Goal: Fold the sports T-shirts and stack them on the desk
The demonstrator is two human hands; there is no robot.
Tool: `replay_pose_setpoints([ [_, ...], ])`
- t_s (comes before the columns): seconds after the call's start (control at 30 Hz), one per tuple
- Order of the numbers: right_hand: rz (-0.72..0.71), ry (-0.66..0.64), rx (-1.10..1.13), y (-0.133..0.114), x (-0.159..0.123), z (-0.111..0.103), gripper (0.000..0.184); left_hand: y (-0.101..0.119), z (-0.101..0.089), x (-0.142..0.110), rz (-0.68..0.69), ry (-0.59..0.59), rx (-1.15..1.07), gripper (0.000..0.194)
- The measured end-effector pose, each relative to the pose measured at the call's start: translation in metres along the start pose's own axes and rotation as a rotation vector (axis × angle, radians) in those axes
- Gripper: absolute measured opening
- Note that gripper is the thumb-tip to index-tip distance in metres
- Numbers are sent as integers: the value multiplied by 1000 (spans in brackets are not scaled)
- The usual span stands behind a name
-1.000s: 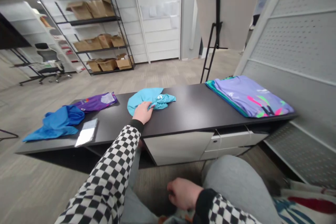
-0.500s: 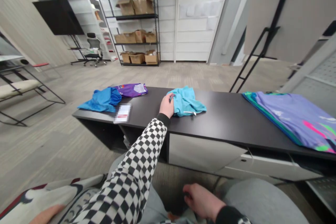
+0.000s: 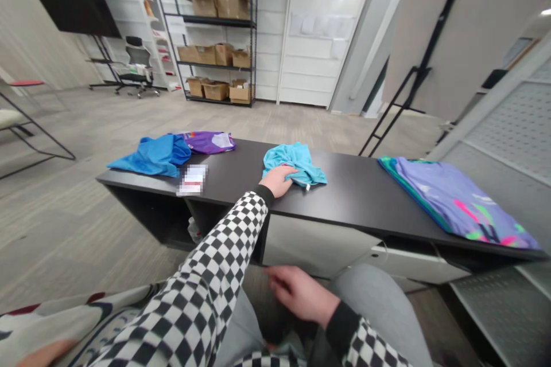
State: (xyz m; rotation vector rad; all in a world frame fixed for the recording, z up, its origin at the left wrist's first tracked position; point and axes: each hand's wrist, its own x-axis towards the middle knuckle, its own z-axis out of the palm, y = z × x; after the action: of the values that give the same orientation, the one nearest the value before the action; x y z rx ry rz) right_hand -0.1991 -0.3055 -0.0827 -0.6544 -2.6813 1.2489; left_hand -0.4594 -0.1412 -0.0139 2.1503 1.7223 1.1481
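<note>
My left hand (image 3: 279,181), reaching out in a black-and-white checkered sleeve, is closed on the near side of a crumpled turquoise garment (image 3: 297,156). Its fingers press into the folds, and the fingertips are partly lost in the fabric. A small white tag (image 3: 307,187) sticks out at the garment's near edge. My right hand (image 3: 301,293) is held above my lap, in front of the bench, fingers apart and loosely bent, with nothing in it. The garment rests on a long dark bench top (image 3: 344,195).
On the left of the bench lie a blue garment (image 3: 157,156), a purple garment (image 3: 210,142) and a blurred white card (image 3: 192,179). Folded shirts (image 3: 456,198) are stacked at the right. Another person's hand (image 3: 49,354) shows at lower left. Shelving with boxes (image 3: 215,57) stands behind.
My left hand has moved from the turquoise garment's left side to its near edge, and the folds have shifted. My right hand has risen and moved left. The view has turned slightly.
</note>
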Motion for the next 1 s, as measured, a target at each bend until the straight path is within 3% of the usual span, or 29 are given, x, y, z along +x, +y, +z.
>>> replay_pose_setpoints([
  [0.1,-187,418,121,-7,19,-57,43,0,-5,-2,-157,75,-236,39],
  [0.17,-194,731,37,3,36,-103,44,1,-8,-5,-200,104,-396,35],
  [0.23,-143,940,-136,20,55,-147,53,2,-9,-7,-197,112,-544,38],
  [0.3,-35,890,-232,40,71,-181,50,-1,-9,-7,-205,107,-646,46],
  [0.37,85,767,-217,57,82,-201,29,-7,-8,-6,-237,143,-691,53],
  [0.43,179,762,-130,70,87,-209,33,-14,-7,-3,-270,243,-697,56],
  [0.53,202,896,60,82,83,-210,47,-22,-7,1,-313,396,-689,56],
  [0.73,125,1102,463,92,74,-213,43,-23,-10,3,-429,488,-638,48],
  [0.87,56,1236,675,92,76,-217,38,-13,-14,-6,-434,365,-565,44],
  [1.0,46,1333,768,87,75,-219,44,13,-16,-27,-107,163,-228,46],
])
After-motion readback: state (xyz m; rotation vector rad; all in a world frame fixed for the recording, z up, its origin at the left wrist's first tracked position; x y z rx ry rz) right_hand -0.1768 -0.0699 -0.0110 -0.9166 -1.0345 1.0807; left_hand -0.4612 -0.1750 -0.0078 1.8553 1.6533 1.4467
